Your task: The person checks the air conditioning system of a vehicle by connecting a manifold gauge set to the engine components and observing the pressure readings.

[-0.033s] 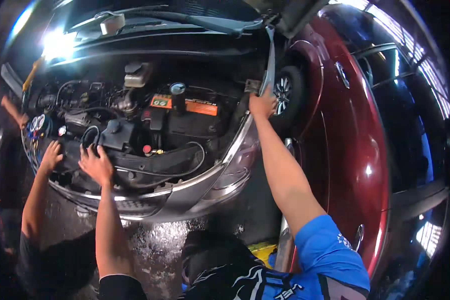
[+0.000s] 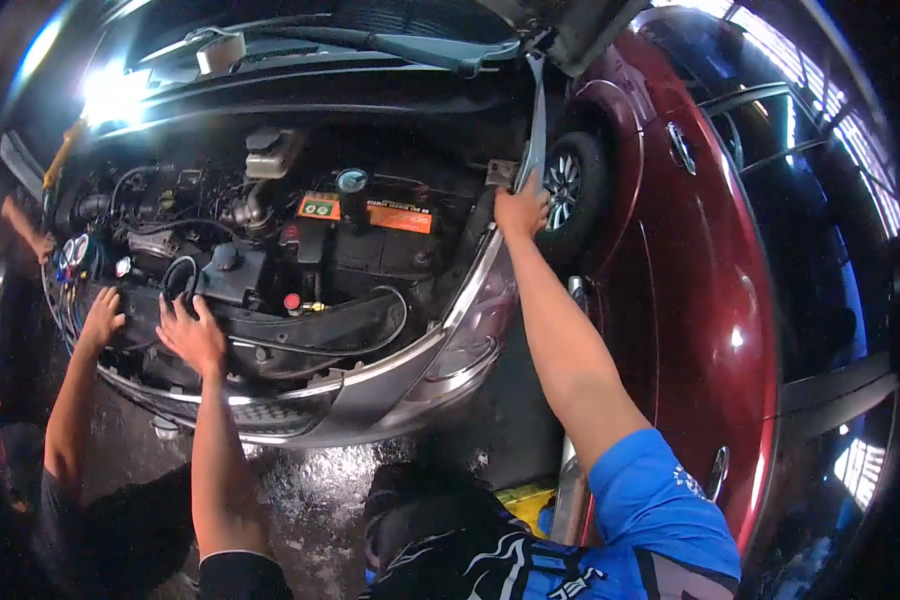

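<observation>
My right hand (image 2: 521,212), its arm in a blue sleeve, reaches forward to the grey car's fender edge (image 2: 537,125). The fingers curl over that edge at the side of the open engine bay; what lies under the palm is hidden. My left hand does not show. In the bay stand a black cylinder topped by a round dial gauge (image 2: 351,180), an orange label strip (image 2: 400,217), a white-grey fluid reservoir (image 2: 268,160) and a red-capped coupling (image 2: 292,301). A black hose (image 2: 403,310) curves along the front panel.
To my left, a black-sleeved co-worker's hands (image 2: 192,335) rest at the bay's front. Beside them hangs a gauge set (image 2: 75,252) with hoses; another person's hand (image 2: 35,232) is beyond. A bright work lamp (image 2: 115,95) shines at back left. A red car (image 2: 660,300) stands close right.
</observation>
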Available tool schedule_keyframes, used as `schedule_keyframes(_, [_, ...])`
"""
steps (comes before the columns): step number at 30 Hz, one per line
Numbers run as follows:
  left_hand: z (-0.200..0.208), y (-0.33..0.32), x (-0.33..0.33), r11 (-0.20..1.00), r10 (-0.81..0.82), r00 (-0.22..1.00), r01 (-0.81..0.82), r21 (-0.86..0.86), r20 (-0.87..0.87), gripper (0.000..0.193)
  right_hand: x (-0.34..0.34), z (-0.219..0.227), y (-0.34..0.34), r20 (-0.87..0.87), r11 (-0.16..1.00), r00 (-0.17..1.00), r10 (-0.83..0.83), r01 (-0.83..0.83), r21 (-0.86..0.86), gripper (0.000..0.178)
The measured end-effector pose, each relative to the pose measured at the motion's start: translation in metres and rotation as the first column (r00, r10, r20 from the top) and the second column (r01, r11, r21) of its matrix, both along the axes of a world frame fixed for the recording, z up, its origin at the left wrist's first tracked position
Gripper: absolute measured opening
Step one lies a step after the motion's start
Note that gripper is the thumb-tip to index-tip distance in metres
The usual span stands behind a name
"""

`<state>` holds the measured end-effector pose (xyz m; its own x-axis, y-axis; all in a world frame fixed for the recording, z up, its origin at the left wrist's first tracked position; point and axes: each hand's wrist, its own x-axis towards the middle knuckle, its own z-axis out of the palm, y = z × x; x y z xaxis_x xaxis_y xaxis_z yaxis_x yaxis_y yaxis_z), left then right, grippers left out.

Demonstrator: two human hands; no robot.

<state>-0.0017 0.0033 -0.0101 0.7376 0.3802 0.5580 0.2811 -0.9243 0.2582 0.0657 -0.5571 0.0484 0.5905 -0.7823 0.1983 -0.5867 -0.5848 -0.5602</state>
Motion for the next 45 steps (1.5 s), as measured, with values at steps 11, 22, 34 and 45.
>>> schedule_keyframes(11, [0.002,-0.004,0.002,1.0,0.023,0.999,-0.024,-0.011,-0.046,0.046,-0.002,0.006,0.001,0.057,1.0,0.998,0.003,-0.002,-0.024,0.091])
schedule_keyframes(22, [0.007,-0.006,0.0,0.998,0.016,0.997,-0.02,-0.054,-0.071,0.042,-0.005,0.008,-0.001,0.106,1.0,0.994,-0.013,0.013,0.005,0.088])
schedule_keyframes(34, [0.02,-0.009,-0.009,0.995,-0.082,0.986,0.09,-0.047,0.147,0.042,0.006,-0.014,-0.013,-0.019,0.999,1.0,-0.014,0.013,-0.045,0.082])
schedule_keyframes(45, [0.018,-0.006,-0.005,0.965,-0.005,1.0,0.007,-0.262,0.009,0.044,0.019,-0.029,-0.021,0.035,0.996,0.999,-0.023,0.026,-0.086,0.073])
